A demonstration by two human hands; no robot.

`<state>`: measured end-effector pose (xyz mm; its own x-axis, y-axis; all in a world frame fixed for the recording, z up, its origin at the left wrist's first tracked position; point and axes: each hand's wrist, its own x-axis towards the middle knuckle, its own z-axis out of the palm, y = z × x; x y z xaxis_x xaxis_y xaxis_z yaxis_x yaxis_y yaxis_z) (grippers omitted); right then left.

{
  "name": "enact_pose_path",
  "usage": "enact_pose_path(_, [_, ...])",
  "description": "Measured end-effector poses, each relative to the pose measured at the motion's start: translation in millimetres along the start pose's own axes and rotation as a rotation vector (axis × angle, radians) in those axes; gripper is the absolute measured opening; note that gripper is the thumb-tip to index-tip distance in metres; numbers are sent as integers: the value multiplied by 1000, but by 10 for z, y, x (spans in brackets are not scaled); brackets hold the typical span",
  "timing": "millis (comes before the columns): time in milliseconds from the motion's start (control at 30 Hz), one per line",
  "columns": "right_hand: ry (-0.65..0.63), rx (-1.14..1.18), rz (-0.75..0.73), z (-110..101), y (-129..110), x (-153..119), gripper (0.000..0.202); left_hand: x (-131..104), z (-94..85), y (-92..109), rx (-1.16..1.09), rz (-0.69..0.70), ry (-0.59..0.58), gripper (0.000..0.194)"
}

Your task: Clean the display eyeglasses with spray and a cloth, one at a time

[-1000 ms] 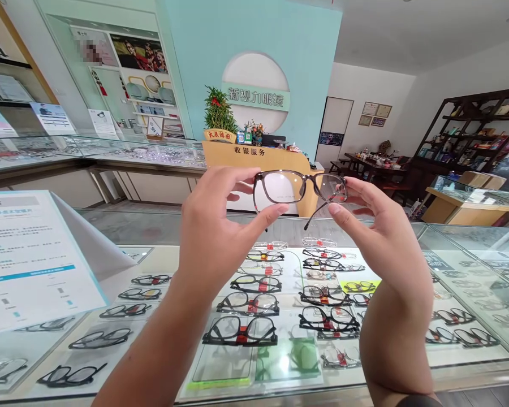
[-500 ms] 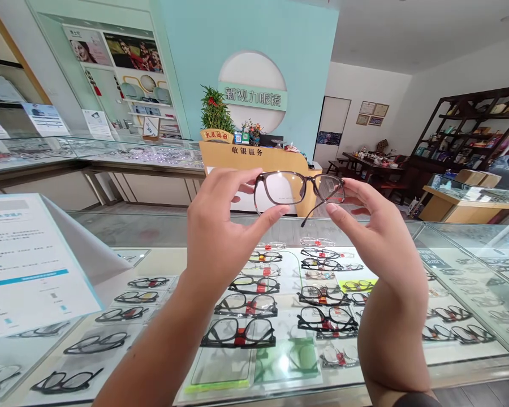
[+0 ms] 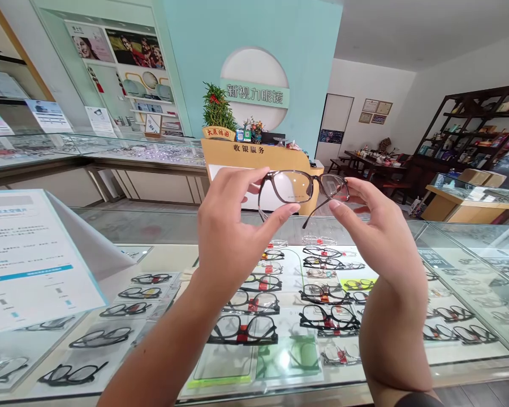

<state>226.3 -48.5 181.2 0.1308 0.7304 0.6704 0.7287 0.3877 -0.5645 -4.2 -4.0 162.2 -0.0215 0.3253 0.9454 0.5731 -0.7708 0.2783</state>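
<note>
A pair of dark-framed eyeglasses (image 3: pixel 316 177) is held up above the glass display counter, between both hands. My left hand (image 3: pixel 237 220) pinches the frame's left end near the hinge, its thumb below the left lens. At the other end, the fingers and thumb of my right hand (image 3: pixel 371 217) close on the right rim. One temple arm hangs down and inward below the bridge; the other runs down beside my left hand. Beneath the hands, rows of eyeglasses (image 3: pixel 245 329) with red tags lie in the case (image 3: pixel 220 398).
A white printed stand-up card (image 3: pixel 25 260) stands on the counter at left. Farther back are a wooden cashier desk (image 3: pixel 254 161) with a potted plant (image 3: pixel 217 110), more glass cases (image 3: pixel 152 150), a dark shelf (image 3: pixel 462 121) and a small counter (image 3: pixel 458 203) at right.
My left hand and the eyeglasses have shifted slightly right, with the glasses turned a little. My right hand stays nearly in place, and the view has moved slightly.
</note>
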Motion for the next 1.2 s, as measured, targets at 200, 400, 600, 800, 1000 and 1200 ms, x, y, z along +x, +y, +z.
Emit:
enact_pose_path(200, [4,13,-13,-24,16,23,50,-32,46,49,-5,16,-4,52])
enact_pose_path(400, [0,12,-4,-40,-2,23,49,-49,79,66,13,83,31,53])
enact_pose_path(600, [-18,-12,22,-67,-2,22,50,-75,110,74,26,94,23,51])
enact_pose_path(800, [-9,-53,18,-52,7,27,48,-71,148,90,30,66,18,49])
enact_pose_path(1000, [52,-78,-60,-37,18,31,55,11,80,-46,-69,-15,-47,47])
enact_pose_path(1200, [88,-72,-207,-7,38,23,55,148,-33,-365,-265,-205,-127,53])
